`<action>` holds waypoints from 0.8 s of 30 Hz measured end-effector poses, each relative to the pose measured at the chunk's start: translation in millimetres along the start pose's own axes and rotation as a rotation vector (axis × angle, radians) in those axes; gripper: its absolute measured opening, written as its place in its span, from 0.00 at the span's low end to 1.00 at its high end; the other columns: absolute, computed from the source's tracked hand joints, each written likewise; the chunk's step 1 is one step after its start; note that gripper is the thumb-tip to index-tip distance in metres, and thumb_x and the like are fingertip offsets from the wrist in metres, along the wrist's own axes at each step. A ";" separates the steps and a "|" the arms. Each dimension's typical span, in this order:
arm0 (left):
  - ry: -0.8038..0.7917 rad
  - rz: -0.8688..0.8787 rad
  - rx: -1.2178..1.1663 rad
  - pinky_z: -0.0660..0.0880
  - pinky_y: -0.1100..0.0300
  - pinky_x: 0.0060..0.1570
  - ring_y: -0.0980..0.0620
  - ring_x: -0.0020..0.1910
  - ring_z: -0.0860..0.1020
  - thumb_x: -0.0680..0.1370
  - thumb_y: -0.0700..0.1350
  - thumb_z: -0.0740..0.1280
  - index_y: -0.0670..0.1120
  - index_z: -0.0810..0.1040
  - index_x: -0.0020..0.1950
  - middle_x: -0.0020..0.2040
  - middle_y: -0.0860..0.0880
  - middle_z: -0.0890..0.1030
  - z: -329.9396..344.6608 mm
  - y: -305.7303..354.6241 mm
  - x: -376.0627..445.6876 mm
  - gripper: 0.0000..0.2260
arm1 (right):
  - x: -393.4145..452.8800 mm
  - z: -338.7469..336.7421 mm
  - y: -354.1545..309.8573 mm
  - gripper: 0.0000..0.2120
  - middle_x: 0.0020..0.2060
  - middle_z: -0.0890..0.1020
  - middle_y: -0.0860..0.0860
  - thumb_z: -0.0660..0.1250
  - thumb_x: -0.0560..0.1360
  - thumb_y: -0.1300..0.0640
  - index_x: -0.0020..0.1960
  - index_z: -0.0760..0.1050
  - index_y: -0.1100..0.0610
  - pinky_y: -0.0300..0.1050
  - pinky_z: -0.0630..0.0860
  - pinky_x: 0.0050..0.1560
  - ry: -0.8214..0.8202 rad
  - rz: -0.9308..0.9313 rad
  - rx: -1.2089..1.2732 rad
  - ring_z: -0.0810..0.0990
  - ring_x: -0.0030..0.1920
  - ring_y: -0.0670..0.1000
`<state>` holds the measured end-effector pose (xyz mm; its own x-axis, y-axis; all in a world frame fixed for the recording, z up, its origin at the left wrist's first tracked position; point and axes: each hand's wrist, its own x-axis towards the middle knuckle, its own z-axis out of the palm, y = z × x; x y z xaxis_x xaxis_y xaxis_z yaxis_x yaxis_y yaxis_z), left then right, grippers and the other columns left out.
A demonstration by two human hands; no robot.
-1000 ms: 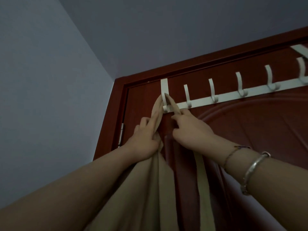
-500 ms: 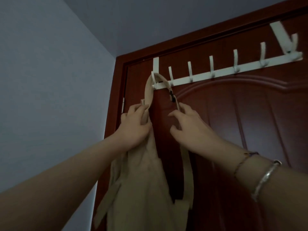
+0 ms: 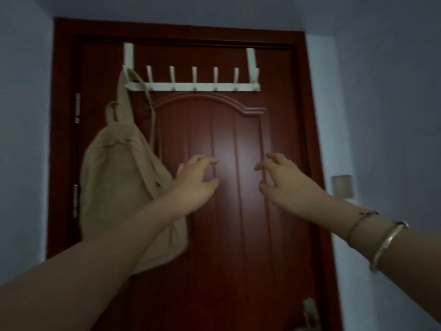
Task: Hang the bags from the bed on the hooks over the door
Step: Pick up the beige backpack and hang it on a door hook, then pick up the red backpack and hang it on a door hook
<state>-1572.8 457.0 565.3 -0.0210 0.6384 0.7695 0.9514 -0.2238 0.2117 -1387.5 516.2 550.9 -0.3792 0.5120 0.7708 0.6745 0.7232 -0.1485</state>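
A beige cloth backpack hangs by one strap from the leftmost hook of the white over-door hook rack on the dark red door. The other hooks on the rack are bare. My left hand is in front of the door just right of the bag, fingers spread and holding nothing. My right hand is further right at the same height, also spread and holding nothing. Bracelets sit on my right wrist.
The door handle shows at the bottom edge. A light switch plate is on the wall right of the door frame. Hinges run down the door's left side. Grey-blue walls flank the door.
Both hands have let go of the backpack strap and dropped away from the hook. The bag now hangs on its own. The view has pulled back, showing the whole rack.
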 end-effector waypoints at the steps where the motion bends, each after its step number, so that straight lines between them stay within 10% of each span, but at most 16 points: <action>1: -0.028 0.033 -0.035 0.57 0.64 0.63 0.46 0.69 0.67 0.74 0.48 0.62 0.48 0.71 0.68 0.69 0.48 0.69 9.8 20.6 -8.0 0.21 | -23.5 -18.9 8.6 0.22 0.72 0.62 0.56 0.60 0.72 0.52 0.65 0.69 0.54 0.55 0.66 0.69 -0.020 0.058 -0.033 0.63 0.72 0.59; 24: -0.515 0.334 -0.781 0.67 0.55 0.65 0.45 0.67 0.69 0.77 0.43 0.61 0.49 0.72 0.65 0.67 0.48 0.71 141.0 488.5 -200.2 0.16 | -465.0 -386.4 129.6 0.19 0.69 0.68 0.50 0.61 0.75 0.56 0.66 0.70 0.52 0.46 0.68 0.65 -0.052 0.730 -0.507 0.71 0.65 0.54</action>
<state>-1060.5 323.8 429.7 0.5233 0.6545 0.5456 0.4104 -0.7547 0.5118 -879.0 192.8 412.6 0.2346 0.7943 0.5605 0.9539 -0.0771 -0.2900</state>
